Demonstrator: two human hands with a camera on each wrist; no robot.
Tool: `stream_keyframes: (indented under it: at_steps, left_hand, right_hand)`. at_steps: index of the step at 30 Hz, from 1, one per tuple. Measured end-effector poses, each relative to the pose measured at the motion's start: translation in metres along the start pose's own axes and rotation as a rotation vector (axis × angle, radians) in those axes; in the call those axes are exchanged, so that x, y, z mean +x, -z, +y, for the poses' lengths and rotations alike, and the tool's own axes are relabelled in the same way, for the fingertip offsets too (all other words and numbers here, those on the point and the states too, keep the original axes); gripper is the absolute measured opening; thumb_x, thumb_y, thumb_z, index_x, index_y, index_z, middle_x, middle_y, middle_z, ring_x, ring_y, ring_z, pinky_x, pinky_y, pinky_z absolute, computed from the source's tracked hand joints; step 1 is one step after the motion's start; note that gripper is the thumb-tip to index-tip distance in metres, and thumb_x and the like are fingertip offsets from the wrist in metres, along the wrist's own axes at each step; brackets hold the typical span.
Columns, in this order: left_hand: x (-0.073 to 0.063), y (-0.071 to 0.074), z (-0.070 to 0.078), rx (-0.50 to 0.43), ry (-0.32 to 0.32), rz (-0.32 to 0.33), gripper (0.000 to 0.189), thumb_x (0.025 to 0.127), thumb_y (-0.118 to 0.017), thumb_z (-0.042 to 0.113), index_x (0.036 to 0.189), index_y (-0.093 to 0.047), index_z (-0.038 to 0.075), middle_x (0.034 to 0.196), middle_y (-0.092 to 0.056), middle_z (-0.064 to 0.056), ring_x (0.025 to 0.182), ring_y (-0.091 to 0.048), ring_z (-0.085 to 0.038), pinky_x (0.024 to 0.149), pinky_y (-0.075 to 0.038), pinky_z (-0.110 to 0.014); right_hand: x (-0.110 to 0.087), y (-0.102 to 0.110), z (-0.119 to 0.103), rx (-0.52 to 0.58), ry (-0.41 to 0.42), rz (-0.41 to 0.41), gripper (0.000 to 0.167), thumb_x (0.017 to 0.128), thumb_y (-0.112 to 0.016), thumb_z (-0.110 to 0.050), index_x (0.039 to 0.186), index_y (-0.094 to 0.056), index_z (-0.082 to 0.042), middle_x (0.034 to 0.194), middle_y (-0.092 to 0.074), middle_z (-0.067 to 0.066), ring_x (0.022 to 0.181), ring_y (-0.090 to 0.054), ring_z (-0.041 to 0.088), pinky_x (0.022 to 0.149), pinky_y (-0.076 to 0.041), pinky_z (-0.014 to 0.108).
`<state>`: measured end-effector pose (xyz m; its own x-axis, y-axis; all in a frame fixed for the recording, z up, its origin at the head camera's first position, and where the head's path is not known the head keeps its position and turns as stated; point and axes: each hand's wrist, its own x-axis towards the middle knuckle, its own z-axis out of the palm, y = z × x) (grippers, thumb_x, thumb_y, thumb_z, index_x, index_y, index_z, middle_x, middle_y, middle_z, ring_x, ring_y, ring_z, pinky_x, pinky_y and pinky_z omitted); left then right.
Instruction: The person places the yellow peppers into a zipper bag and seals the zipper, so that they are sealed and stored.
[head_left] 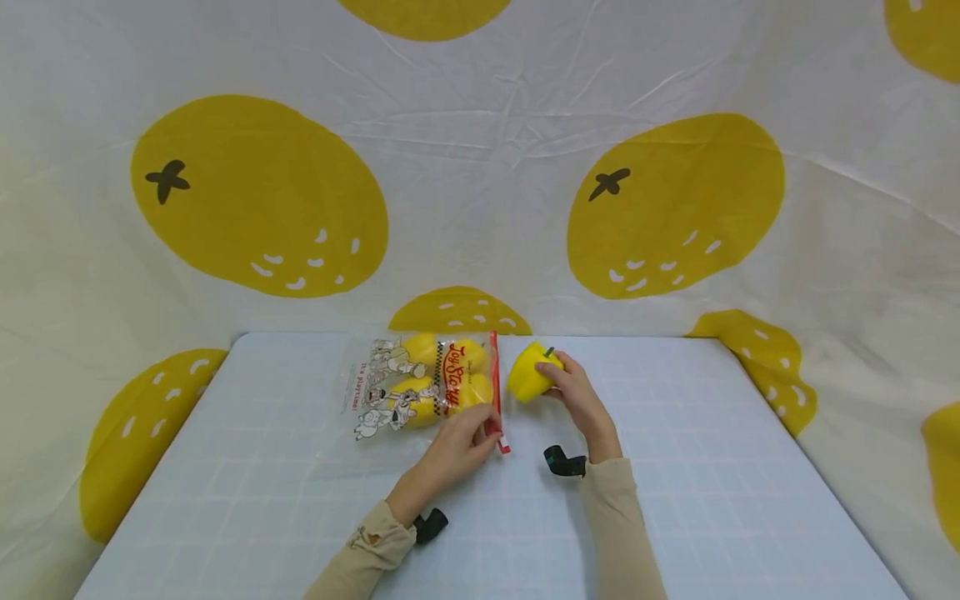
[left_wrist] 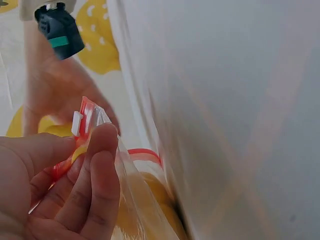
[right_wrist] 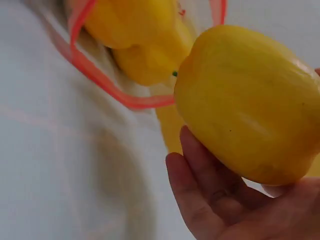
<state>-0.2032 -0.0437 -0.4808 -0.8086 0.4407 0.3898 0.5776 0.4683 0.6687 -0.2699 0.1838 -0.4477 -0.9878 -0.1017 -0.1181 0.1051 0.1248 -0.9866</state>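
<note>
A clear zip bag [head_left: 496, 367] with a red zip edge and printed cartoon figures lies on the table, several yellow peppers [head_left: 420, 350] inside it. My left hand [head_left: 459, 443] pinches the near end of the red edge between thumb and fingers. In the left wrist view, a white zip slider [left_wrist: 76, 123] sits on that edge close to my thumb. Just right of the bag, my right hand [head_left: 579, 396] grips a yellow bell pepper [head_left: 528, 373] with a green stem. In the right wrist view the bag's mouth gapes open behind this pepper [right_wrist: 245, 105].
The table [head_left: 712, 500] has a pale blue checked cover. A white curtain [head_left: 480, 208] printed with large yellow fruit hangs behind and along both sides. Each wrist wears a small black camera, one [head_left: 564, 462] by the right sleeve, another [head_left: 431, 527] by the left.
</note>
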Motion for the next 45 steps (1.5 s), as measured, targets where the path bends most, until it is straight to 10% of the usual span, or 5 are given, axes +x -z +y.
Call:
stream_keyframes:
  at_steps: [10, 17, 28, 45]
  left_hand:
    - [-0.001, 0.002, -0.001, 0.016, -0.007, -0.003, 0.013, 0.09, -0.072, 0.009, 0.094, -0.062, 0.016, 0.077, -0.052, 0.01, 0.064, -0.046, -0.006, 0.057, -0.042, -0.022]
    - [0.001, 0.003, 0.0, 0.004, 0.01, -0.02, 0.01, 0.091, -0.071, 0.009, 0.095, -0.063, 0.014, 0.077, -0.052, 0.01, 0.064, -0.046, -0.007, 0.057, -0.043, -0.022]
    - [0.001, 0.002, 0.0, 0.0, 0.011, -0.031, 0.011, 0.091, -0.072, 0.01, 0.095, -0.063, 0.014, 0.077, -0.052, 0.009, 0.064, -0.046, -0.007, 0.057, -0.042, -0.021]
    - [0.001, 0.001, -0.001, -0.012, -0.028, -0.008, 0.011, 0.091, -0.071, 0.008, 0.096, -0.063, 0.014, 0.081, -0.054, 0.009, 0.067, -0.048, -0.006, 0.059, -0.043, -0.021]
  right_hand:
    - [0.007, -0.026, 0.029, -0.066, -0.087, -0.024, 0.058, 0.09, -0.065, -0.055, 0.121, -0.059, -0.007, 0.103, -0.063, 0.012, 0.075, -0.06, 0.023, 0.068, -0.053, 0.03]
    - [0.005, -0.032, 0.024, -0.123, -0.084, -0.05, 0.072, 0.095, -0.043, -0.068, 0.121, -0.061, -0.003, 0.094, -0.061, 0.01, 0.074, -0.058, 0.021, 0.068, -0.053, 0.033]
    - [0.006, -0.015, 0.032, 0.118, -0.008, -0.291, 0.054, 0.107, -0.031, -0.032, 0.147, -0.036, 0.005, 0.138, -0.047, 0.023, 0.107, -0.056, 0.026, 0.084, -0.052, 0.039]
    - [0.008, -0.02, 0.041, 0.196, 0.046, -0.33, 0.048, 0.105, -0.049, -0.024, 0.146, -0.041, 0.001, 0.138, -0.05, 0.021, 0.104, -0.06, 0.026, 0.088, -0.054, 0.041]
